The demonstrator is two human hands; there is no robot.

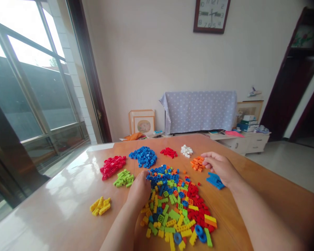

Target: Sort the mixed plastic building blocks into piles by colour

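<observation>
While holding right hand at right edge of orange bricks, near blue bricks, bending fingers close together, hiding any pinched piece, cannot tell if gripping; curling left hand beside blue round pieces at far left edge of mixed brick pile, likewise cannot tell; having mixed brick pile spread between forearms

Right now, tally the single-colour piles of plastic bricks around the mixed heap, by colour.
Red plastic brick piles: 2
Blue plastic brick piles: 2
Lime plastic brick pile: 1
Yellow plastic brick pile: 1
White plastic brick pile: 1
Orange plastic brick pile: 1
Total: 8, mixed heap excluded
</observation>
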